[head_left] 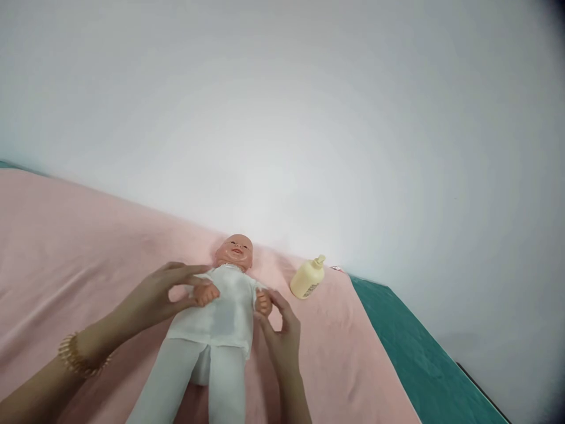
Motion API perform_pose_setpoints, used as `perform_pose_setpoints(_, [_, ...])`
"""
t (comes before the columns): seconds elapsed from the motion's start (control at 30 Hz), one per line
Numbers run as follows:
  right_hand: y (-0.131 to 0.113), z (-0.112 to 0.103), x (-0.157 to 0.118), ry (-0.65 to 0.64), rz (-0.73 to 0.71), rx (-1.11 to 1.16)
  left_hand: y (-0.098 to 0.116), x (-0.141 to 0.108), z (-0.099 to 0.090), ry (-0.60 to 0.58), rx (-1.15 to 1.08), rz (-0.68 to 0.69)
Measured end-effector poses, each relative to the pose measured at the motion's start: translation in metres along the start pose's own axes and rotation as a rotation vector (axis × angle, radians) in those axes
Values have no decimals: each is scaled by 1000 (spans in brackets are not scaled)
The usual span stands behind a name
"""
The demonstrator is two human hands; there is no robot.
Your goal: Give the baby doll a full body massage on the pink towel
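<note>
A baby doll (229, 312) in a white shirt and white trousers lies on its back on a pink cloth (335, 347). Its head points toward the wall, and its feet run out of view at the bottom. My left hand (170, 291) pinches the doll's arm on the left, thumb below and fingers above. On the other side, my right hand (282, 330) has thumb and fingers closed around the doll's other arm at the cuff. Both small doll fists stick out of the sleeves. A coiled hair tie (79, 356) circles my left wrist.
A pale yellow pump bottle (308, 278) stands on the cloth to the right of the doll, near the wall. Behind everything rises a plain white wall (273, 118). A green surface (410, 347) shows past the cloth's right edge.
</note>
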State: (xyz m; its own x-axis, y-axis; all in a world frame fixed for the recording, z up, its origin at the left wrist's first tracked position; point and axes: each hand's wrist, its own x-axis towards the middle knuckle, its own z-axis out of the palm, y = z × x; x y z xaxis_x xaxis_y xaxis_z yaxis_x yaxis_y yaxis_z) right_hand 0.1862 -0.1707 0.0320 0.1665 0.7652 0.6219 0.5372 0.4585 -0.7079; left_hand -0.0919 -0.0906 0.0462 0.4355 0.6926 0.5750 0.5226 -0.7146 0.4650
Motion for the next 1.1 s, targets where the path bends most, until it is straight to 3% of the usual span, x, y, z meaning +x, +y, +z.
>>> perform_pose_setpoints(0.1, [-10, 10, -2, -190, -268, -130, 3, 0, 16, -57, 11, 149])
perform_pose_setpoints(0.17, [-14, 15, -1, -263, -362, -179, 5, 0, 21, -61, 6, 201])
perform_pose_setpoints(0.4, [-15, 17, -1, -327, -382, -252, 11, -4, 29, -43, 42, 343])
perform_pose_setpoints(0.57, [-15, 20, -2, -352, -391, -251, 13, -3, 32, -67, 87, 322])
perform_pose_setpoints(0.67, [-12, 17, -3, -314, -387, -227, 11, -2, 23, -65, 97, 301])
perform_pose_setpoints(0.77, [-5, 6, -1, -136, -242, -164, 5, 0, 0, 5, 54, 145])
perform_pose_setpoints(0.9, [7, 7, 16, 78, -25, -87, -9, 2, -42, 151, 132, -242])
perform_pose_setpoints(1.0, [12, 36, 40, 66, -1, -68, -23, -3, -67, 91, 353, -430])
perform_pose_setpoints(1.1, [16, 81, 66, 34, 34, -42, -46, -14, -79, 65, 422, -496])
